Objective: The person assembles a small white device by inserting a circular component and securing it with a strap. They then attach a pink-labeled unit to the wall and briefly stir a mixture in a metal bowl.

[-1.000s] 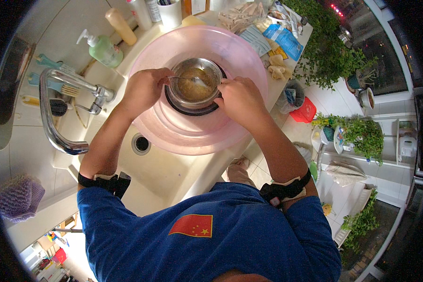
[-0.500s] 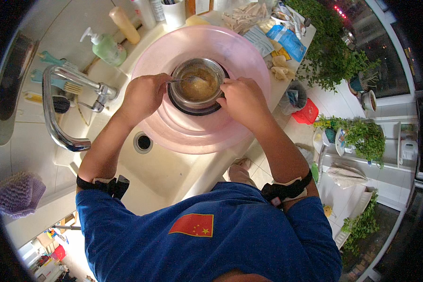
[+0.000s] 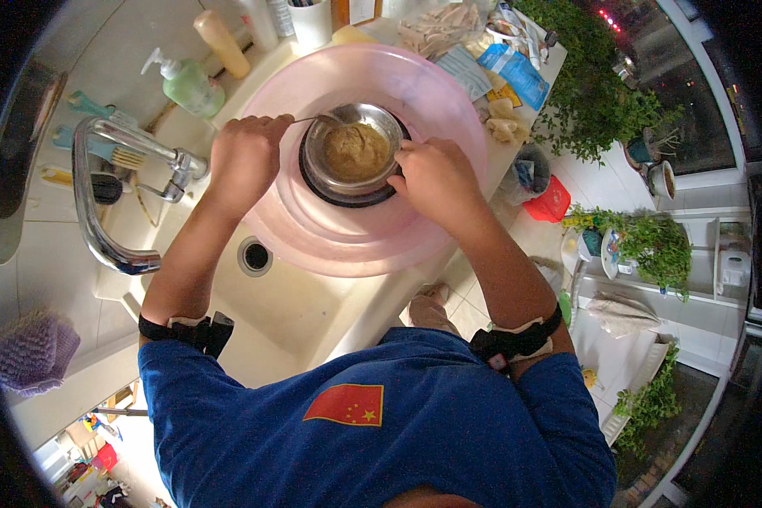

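Note:
A metal bowl (image 3: 389, 127) with a wet tan-brown mixture (image 3: 357, 152) in it rests on a dark round base (image 3: 347, 201) over a large pink basin (image 3: 271, 102). My left hand (image 3: 247, 152) is closed on the handle of a spoon (image 3: 315, 118), whose head reaches into the bowl near its far left rim. On the bowl's right side, my right hand (image 3: 436, 169) grips the rim between thumb and fingers. Part of that rim is hidden behind my fingers.
A chrome faucet (image 3: 102, 195) curves over the sink (image 3: 254, 317) at left. Behind it stand a green pump bottle (image 3: 190, 87) and a beige bottle (image 3: 222, 46). Blue packets (image 3: 516, 76) and crumpled bags (image 3: 440, 30) lie at the far right, beside leafy plants (image 3: 584, 93).
My left hand has drawn left and slightly away from me with the spoon, lifting its head from the bowl's middle toward the far left rim. The right hand stays on the rim.

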`<state>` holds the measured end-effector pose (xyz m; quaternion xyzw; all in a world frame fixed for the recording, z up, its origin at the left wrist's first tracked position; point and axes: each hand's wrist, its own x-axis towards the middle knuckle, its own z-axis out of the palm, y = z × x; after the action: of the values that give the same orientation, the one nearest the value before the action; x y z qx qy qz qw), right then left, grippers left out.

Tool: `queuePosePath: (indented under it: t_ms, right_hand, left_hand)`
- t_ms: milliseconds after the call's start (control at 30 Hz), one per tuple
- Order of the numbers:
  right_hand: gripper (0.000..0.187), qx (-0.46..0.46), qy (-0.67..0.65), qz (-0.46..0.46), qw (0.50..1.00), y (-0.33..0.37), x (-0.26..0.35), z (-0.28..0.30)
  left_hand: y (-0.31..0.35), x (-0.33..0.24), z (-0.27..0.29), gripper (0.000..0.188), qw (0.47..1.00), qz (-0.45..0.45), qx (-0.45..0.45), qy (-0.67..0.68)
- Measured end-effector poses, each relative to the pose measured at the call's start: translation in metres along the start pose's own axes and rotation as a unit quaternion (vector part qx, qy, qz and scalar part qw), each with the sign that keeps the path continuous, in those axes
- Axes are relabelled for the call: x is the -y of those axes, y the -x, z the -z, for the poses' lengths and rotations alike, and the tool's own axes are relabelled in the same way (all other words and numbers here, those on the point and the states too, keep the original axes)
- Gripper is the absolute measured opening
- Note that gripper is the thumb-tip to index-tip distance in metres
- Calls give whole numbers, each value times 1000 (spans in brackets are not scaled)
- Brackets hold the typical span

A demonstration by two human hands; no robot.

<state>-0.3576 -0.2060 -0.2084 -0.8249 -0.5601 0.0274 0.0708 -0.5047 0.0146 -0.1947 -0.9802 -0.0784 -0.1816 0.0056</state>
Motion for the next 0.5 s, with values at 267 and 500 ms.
queuePosePath:
  t_ms: [267,500]
  right_hand:
    - [20,-3,-20,-8,1000,0,2,1]
    - [19,-5,-5,4,1000,0,1,1]
  left_hand:
    - [14,-21,14,17,986,71,77,128]
    - [17,-17,22,21,987,26,25,160]
